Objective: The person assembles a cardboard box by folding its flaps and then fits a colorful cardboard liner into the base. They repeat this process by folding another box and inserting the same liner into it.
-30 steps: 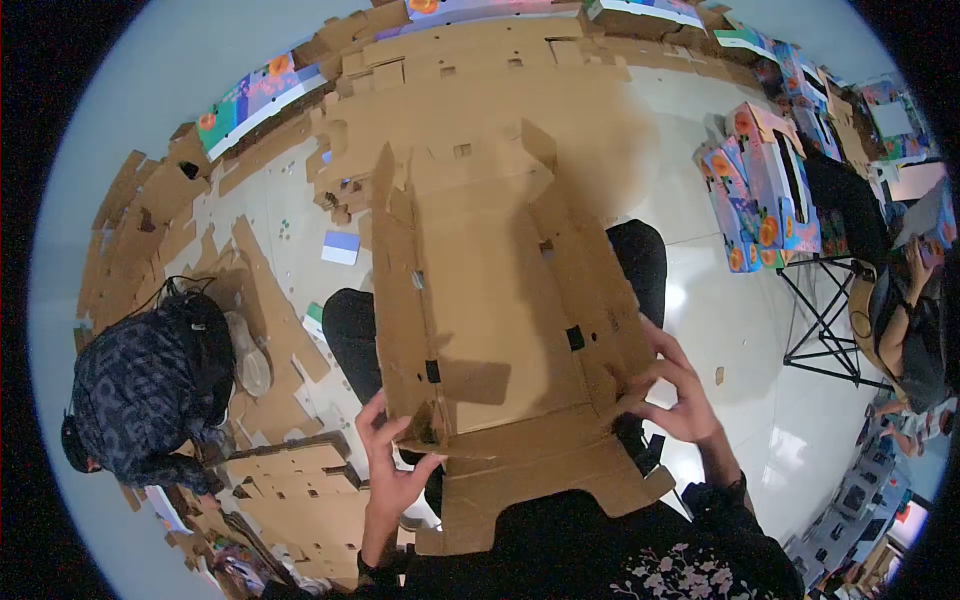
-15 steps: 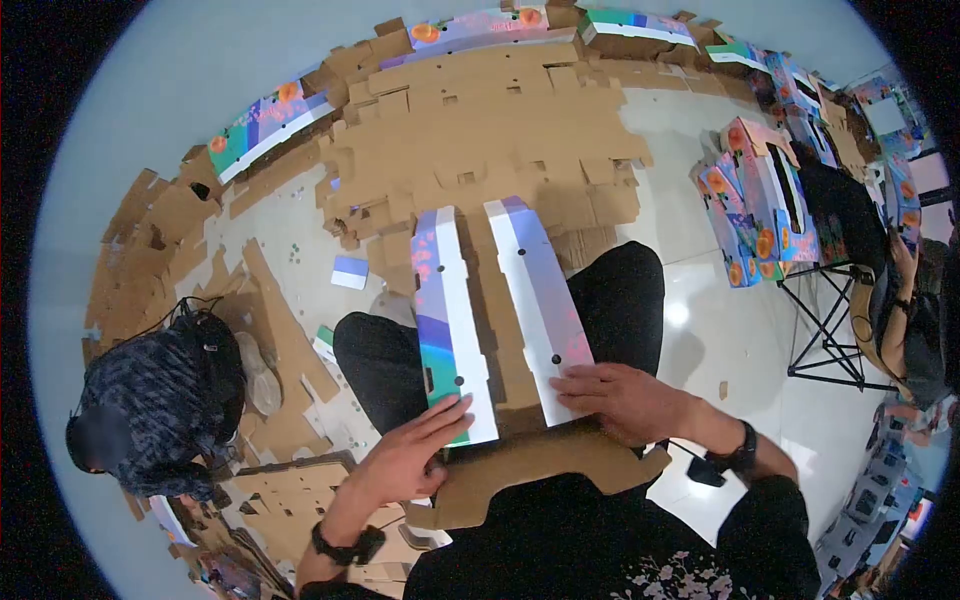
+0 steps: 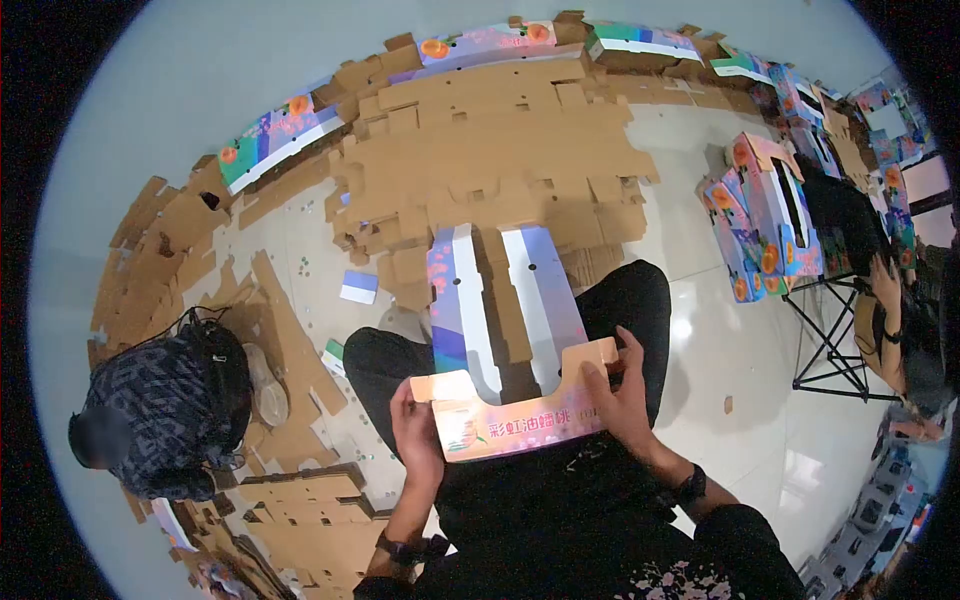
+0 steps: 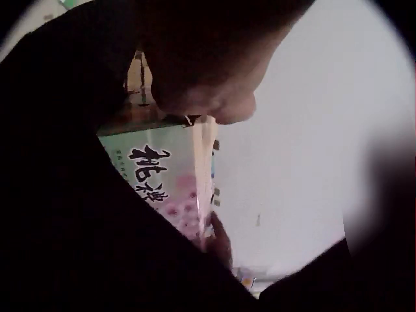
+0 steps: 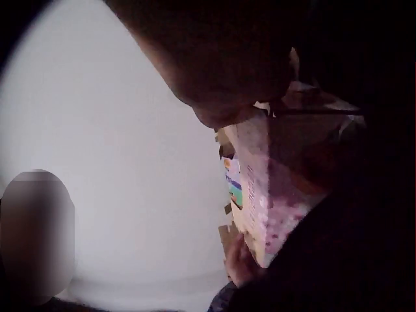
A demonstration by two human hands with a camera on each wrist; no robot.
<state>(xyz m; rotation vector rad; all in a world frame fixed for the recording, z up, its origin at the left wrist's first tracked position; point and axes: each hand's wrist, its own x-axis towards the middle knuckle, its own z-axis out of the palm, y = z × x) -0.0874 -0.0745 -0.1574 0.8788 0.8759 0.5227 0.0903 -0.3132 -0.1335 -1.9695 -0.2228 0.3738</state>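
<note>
– Where is the cardboard box (image 3: 449, 300) set?
– It is rested between the bent legs (image 3: 385, 375), its two long flaps (image 3: 545, 290) folded inward and a brown gap left between them

– And the near panel (image 3: 530, 425)?
– It is stood up along the near edge, its print and characters shown, a wide notch cut in its top

– How is it gripped?
– Its left corner is clamped by the curled fingers of the left hand (image 3: 417, 445); its right corner is pinched by the right hand (image 3: 625, 400), the thumb laid on the printed face

– What is seen beyond?
– Flat cardboard (image 3: 500, 135) is spread over the floor (image 3: 690, 235), and printed boxes (image 3: 785, 215) are stacked to the right, near a folding stool (image 3: 830, 345)
</note>
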